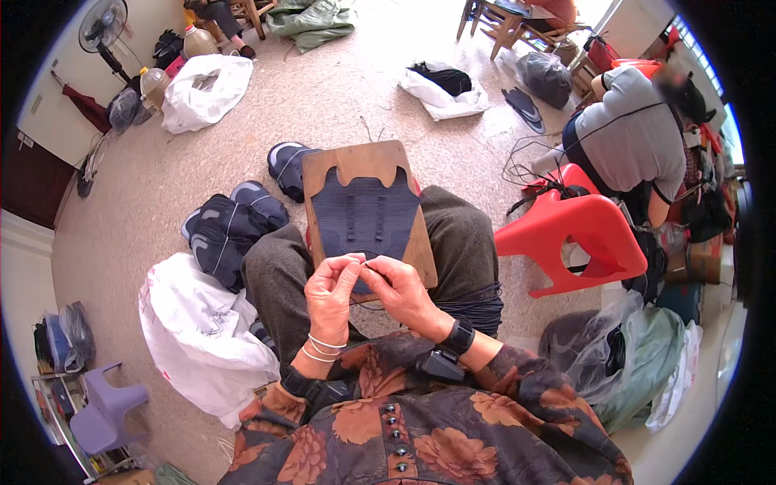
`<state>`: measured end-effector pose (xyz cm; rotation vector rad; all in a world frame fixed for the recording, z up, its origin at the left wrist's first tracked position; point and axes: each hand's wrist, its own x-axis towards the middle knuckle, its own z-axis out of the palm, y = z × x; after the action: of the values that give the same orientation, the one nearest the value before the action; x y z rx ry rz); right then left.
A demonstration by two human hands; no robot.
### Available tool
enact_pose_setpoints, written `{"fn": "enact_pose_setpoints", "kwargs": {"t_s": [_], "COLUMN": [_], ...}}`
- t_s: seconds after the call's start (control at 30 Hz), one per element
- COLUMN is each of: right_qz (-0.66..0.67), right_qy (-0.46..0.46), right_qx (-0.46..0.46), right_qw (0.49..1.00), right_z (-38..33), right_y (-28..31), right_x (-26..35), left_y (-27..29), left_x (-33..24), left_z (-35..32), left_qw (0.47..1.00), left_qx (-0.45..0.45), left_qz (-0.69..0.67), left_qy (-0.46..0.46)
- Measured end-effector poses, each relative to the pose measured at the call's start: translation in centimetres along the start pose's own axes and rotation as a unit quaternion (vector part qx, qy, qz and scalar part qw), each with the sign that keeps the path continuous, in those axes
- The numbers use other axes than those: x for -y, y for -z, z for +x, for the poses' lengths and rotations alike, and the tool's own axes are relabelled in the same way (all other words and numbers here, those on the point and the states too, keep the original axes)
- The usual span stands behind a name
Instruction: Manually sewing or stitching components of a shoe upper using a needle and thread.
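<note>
Both hands meet over my lap board.
I see left hand (330, 293) and right hand (398, 289) pinching thin thread (365, 262) above the navy fabric piece (364, 212) on the wooden board (323, 174).

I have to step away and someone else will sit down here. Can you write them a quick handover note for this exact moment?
Left hand: fingertips pinched together against the right hand, apparently on thin dark thread.
Right hand: pinching the same spot; too small to tell if a needle is there.
Wooden board rests on the lap with a dark blue fabric piece lying flat on it.
Finished-looking dark blue shoes lie on the floor to the left.
Done: fabric laid out. Left: stitching not visibly begun.
</note>
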<state>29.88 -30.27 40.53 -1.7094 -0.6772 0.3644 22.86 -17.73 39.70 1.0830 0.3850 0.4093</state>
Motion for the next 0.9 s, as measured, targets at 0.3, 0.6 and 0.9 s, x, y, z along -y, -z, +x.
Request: {"fn": "enact_pose_setpoints", "kwargs": {"t_s": [0.3, 0.6, 0.9], "right_qz": [0.014, -0.071, -0.076], "right_qy": [0.0, 0.095, 0.089], "right_qx": [0.015, 0.02, 0.023], "right_qw": [1.0, 0.993, 0.993], "right_z": [0.1, 0.2, 0.0], "right_y": [2.8, 2.9, 2.6], "right_x": [0.9, 1.9, 1.7], "left_y": [1.7, 1.3, 1.1], "left_x": [-3.0, -3.9, -4.1], "left_z": [0.2, 0.0, -0.1], "left_qw": [0.941, 0.928, 0.927], "left_qx": [0.095, 0.111, 0.117], "left_qz": [0.305, 0.331, 0.329], "left_qy": [-0.114, -0.132, -0.136]}}
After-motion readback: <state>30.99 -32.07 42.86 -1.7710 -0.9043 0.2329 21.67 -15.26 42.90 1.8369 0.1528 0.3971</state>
